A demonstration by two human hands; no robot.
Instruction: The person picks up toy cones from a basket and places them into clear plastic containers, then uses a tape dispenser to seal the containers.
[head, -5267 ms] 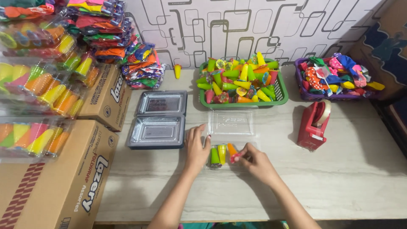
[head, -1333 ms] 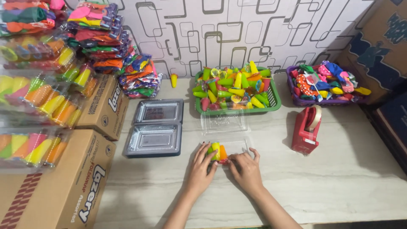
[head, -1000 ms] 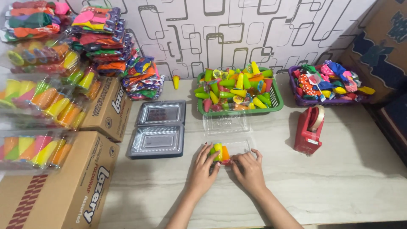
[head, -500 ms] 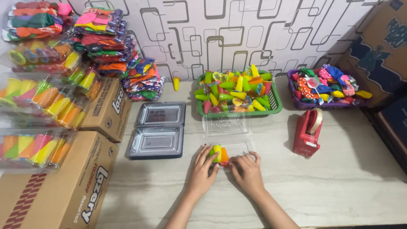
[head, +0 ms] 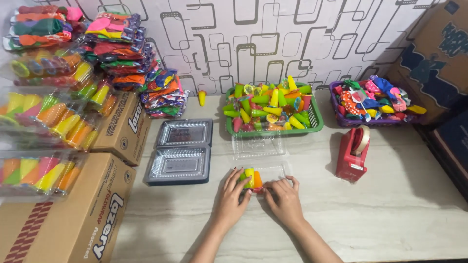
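Nearest the front edge of the worktop [head: 390, 214], my left hand [head: 233, 195] lies with its fingers spread and curled against the left side of the small cones [head: 250, 178], bright green, yellow and orange, that stand side by side in the clear clamshell box [head: 273, 170]. My right hand [head: 282, 198] rests flat on the box's front rim, its fingertips pinching a small red piece beside the orange cone; I cannot tell what that piece is. The box sits near the middle of the worktop, its lid [head: 258, 144] folded open toward the far edge.

I judge the risk to be the cones tipping. They look light and slick and are held only by finger pressure, so a careless release could let them roll across the thin tray. The tray itself looks flimsy and could slide if I push sideways.

To the left lies a second, open clamshell box with a dark rim [head: 181, 151], with cardboard cartons [head: 78, 214] at the left edge. To the right stands a red tape dispenser [head: 352, 153]. Toward the far edge sit a green basket [head: 317, 117] heaped with more cones and a purple basket [head: 341, 117] of coloured balloons, and packs of balloons [head: 117, 44] are piled in the far left corner.
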